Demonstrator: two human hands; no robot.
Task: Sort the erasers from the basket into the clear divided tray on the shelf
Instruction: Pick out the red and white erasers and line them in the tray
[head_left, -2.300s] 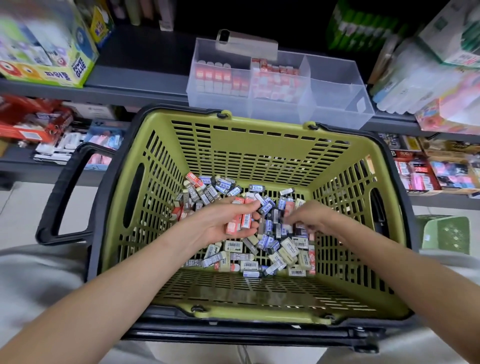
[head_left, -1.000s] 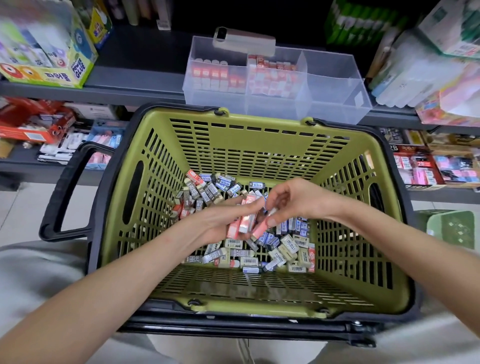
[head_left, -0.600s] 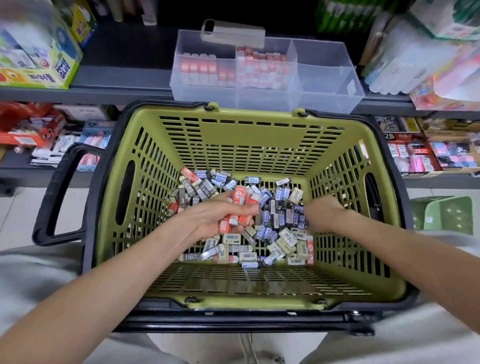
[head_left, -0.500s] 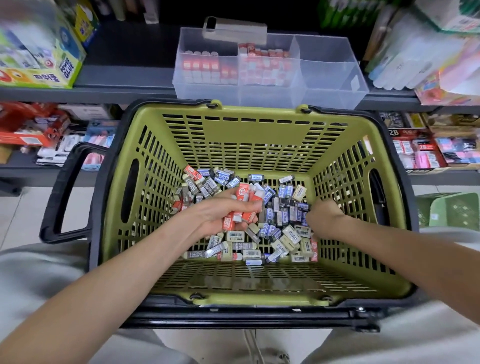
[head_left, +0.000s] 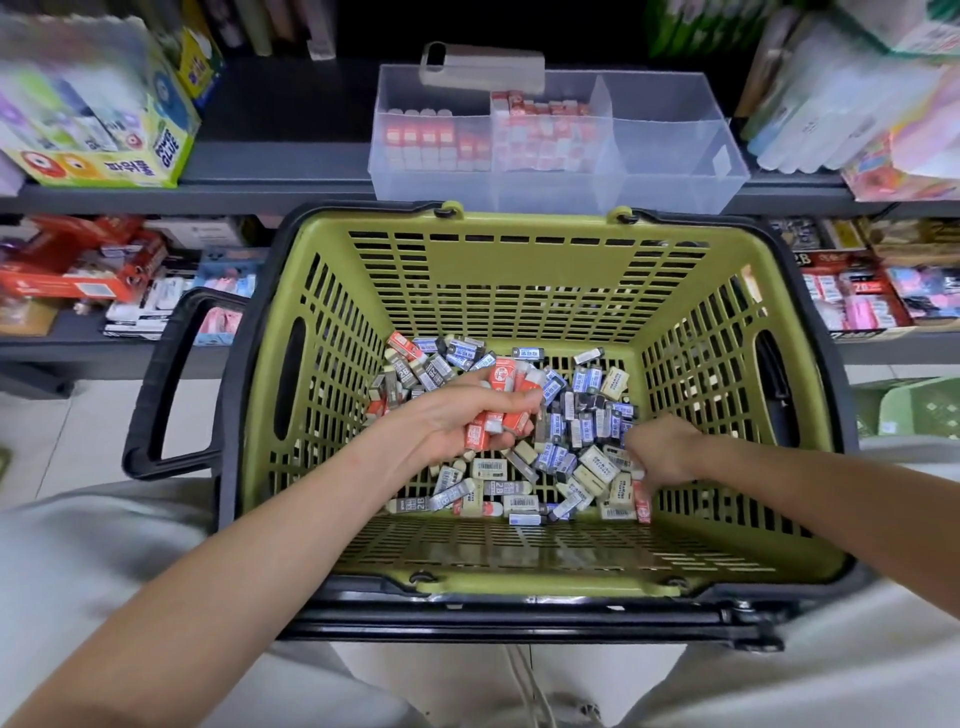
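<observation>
Erasers (head_left: 566, 452): a loose heap in blue, grey, cream and red sleeves on the floor of the basket, gathered toward its far and right sides.
Basket (head_left: 519, 270): olive-green slotted plastic with a black rim, standing just in front of the shelf. Its black handle (head_left: 161, 389) is swung out to the left.
Left hand (head_left: 452, 415): raised just above the heap near its middle. The grip is clamped on a bundle of red erasers (head_left: 501, 384), whose ends stick out past the fingers on both sides.
Right hand (head_left: 662, 449): low at the right side of the heap, back of the hand toward the camera, fingers curled down among the pieces. The grip is hidden, so I cannot tell whether it holds one.
Clear tray (head_left: 670, 171): on the shelf, just behind the basket's far rim, with three compartments side by side. The left one holds red-and-white erasers standing in rows. The middle one holds a denser lot of red-and-white ones.
Grey object (head_left: 483, 70): lies along the tray's back rim; possibly a flat case, too blurred to say.
Shelf (head_left: 291, 171): dark grey, with a glue box (head_left: 104, 145) at the left and pale packets (head_left: 831, 104) at the right.
Lower shelf (head_left: 52, 353): stationery packs on both sides of the basket.
</observation>
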